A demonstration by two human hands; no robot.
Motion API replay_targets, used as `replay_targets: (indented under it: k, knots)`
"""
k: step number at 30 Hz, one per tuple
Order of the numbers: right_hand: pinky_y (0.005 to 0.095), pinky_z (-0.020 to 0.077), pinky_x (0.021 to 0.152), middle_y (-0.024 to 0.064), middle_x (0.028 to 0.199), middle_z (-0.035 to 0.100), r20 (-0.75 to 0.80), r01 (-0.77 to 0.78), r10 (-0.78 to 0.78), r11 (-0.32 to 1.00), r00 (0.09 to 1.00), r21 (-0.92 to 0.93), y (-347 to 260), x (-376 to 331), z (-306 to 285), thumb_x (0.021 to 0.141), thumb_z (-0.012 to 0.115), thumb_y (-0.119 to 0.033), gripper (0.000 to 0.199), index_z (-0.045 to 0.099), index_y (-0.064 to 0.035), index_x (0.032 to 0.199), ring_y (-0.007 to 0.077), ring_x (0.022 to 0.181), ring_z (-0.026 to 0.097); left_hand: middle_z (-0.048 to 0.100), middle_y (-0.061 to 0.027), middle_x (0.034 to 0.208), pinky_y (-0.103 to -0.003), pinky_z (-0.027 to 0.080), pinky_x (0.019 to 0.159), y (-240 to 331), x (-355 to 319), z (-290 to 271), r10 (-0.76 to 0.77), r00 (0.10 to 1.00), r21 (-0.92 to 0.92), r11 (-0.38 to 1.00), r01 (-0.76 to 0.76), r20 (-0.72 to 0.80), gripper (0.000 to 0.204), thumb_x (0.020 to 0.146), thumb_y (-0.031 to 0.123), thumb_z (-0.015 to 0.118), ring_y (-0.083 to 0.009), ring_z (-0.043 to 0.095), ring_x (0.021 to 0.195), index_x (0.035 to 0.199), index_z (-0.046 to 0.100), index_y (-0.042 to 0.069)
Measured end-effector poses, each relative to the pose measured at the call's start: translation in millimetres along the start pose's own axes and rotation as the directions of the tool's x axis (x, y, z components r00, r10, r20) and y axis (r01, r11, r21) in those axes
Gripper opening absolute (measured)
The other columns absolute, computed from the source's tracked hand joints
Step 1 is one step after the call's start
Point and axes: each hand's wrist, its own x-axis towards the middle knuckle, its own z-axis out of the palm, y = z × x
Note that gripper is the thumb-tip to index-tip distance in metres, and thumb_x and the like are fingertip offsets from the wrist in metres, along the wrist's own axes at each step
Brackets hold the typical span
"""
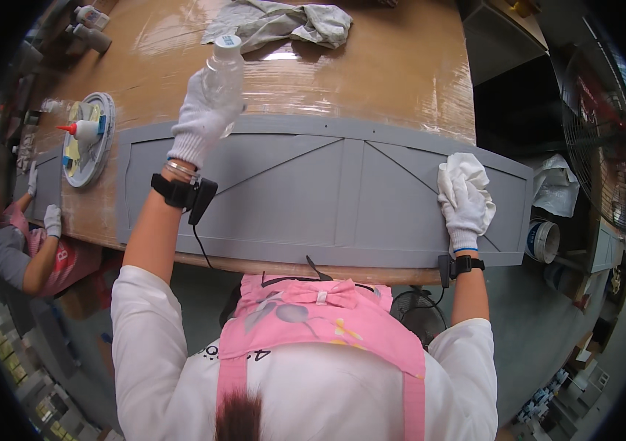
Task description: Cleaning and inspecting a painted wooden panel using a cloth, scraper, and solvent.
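Note:
My left hand point(199, 117), in a white knit glove, is closed round a clear plastic bottle point(225, 73) with a white cap. It holds the bottle upright above the far left part of a long grey panel point(276, 184). Raised trim frames the panel, with slanting strips on both sides of a middle strip. On the panel's right end, my gloved right hand point(464, 213) presses a crumpled white cloth point(463, 175) against the surface. Part of the cloth is bunched around its fingers.
A round lid point(107, 158) carrying a glue bottle with a red tip point(85, 131) lies left of the panel. A greyish cloth point(291, 26) lies on the table's far side. A co-worker point(15, 242) stands at the left. A bucket point(544, 241) and a fan point(596, 140) are at the right.

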Motion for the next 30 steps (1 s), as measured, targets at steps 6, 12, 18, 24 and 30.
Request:
replay_targets:
  k: [6, 12, 18, 24, 30]
  knots:
    - [0.0414, 0.0487, 0.092, 0.0141, 0.116, 0.062, 0.218, -0.434, 0.376, 0.791, 0.901, 0.431, -36, 6, -2, 0.085, 0.071, -0.031, 0.037, 0.066, -0.0132, 0.117, 0.0346, 0.103, 0.060, 0.057, -0.0151, 0.127, -0.036, 0.050, 0.097, -26, 80, 26, -0.012, 0.997, -0.085, 0.996, 0.005, -0.072, 0.077, 0.072, 0.015, 0.084, -0.0265, 0.059, 0.114, 0.135, 0.041, 0.003]
    - [0.0422, 0.0482, 0.092, 0.0153, 0.117, 0.063, 0.176, -0.170, 0.067, 0.721, 0.982, 0.672, -152, 52, -31, 0.086, 0.068, -0.037, 0.039, 0.066, -0.0093, 0.114, 0.0353, 0.104, 0.060, 0.051, -0.0181, 0.140, -0.039, 0.040, 0.109, -81, 53, 8, -0.047, 0.993, 0.018, 0.999, 0.049, -0.105, 0.086, 0.080, 0.025, 0.079, -0.0324, 0.048, 0.130, 0.148, 0.030, 0.007]
    - [0.0456, 0.0421, 0.072, 0.0118, 0.096, 0.056, -0.011, 0.391, -0.406, 0.872, 0.914, 0.295, -288, 40, -6, 0.079, 0.069, -0.035, 0.031, 0.057, -0.0113, 0.095, 0.0315, 0.087, 0.055, 0.040, -0.0175, 0.151, -0.043, 0.029, 0.117, -119, -86, -86, -0.091, 0.974, 0.432, 0.885, 0.174, -0.208, 0.077, 0.088, 0.031, 0.069, -0.0353, 0.039, 0.137, 0.151, 0.031, 0.009]
    - [0.0441, 0.0473, 0.072, 0.0113, 0.091, 0.058, -0.081, 0.677, -0.783, 0.474, 0.616, 0.564, -351, 29, -3, 0.076, 0.068, -0.024, 0.025, 0.060, -0.0103, 0.095, 0.0317, 0.082, 0.058, 0.043, -0.0145, 0.150, -0.047, 0.026, 0.118, -190, -186, -119, 0.013, 0.979, 0.814, 0.558, 0.161, -0.202, 0.059, 0.093, 0.035, 0.062, -0.0350, 0.037, 0.139, 0.144, 0.045, 0.010]
    - [0.0461, 0.0463, 0.071, 0.0130, 0.088, 0.057, -0.103, 0.180, -0.159, 0.953, 0.982, 0.244, -299, 79, 13, 0.083, 0.068, -0.029, 0.025, 0.058, -0.0086, 0.091, 0.0326, 0.081, 0.057, 0.049, -0.0134, 0.144, -0.047, 0.028, 0.117, -184, -189, -116, 0.058, 0.958, 0.745, 0.643, 0.178, -0.280, 0.053, 0.092, 0.032, 0.063, -0.0354, 0.042, 0.135, 0.138, 0.051, 0.011]
